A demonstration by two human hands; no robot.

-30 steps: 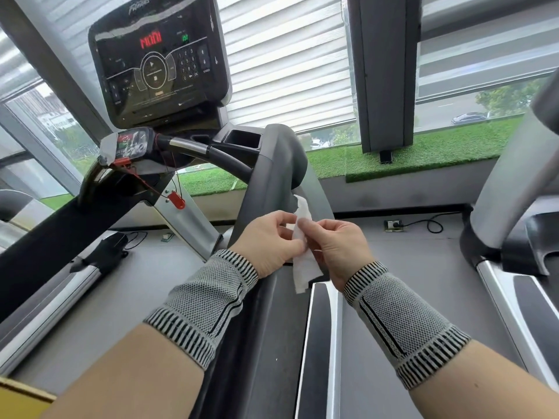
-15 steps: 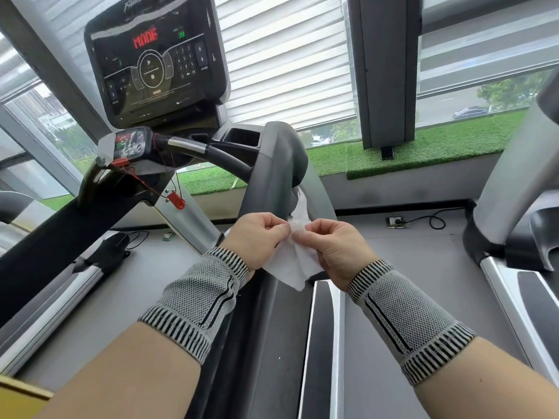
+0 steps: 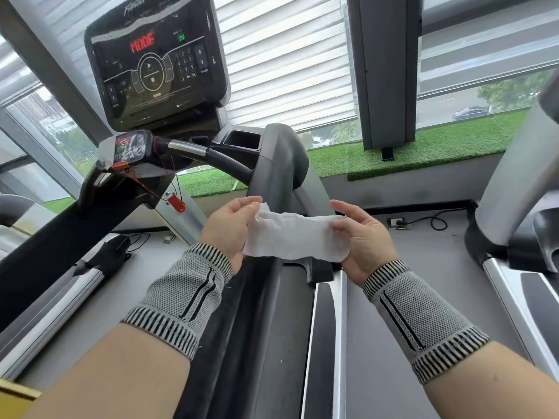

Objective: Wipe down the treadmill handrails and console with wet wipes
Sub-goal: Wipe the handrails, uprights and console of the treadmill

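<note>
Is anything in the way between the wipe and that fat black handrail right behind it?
Nothing visible is. The wet wipe, stretched between the left hand and right hand, sits right in front of the black handrail, with only air between.

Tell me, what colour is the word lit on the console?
Red, on the console, seen from the head view.

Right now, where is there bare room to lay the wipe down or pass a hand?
Bare: the grey floor strip between the right side rail and the neighbouring treadmill; the cup pocket beside the console. Crowded: left of the handrail, where the safety cord dangles.
</note>
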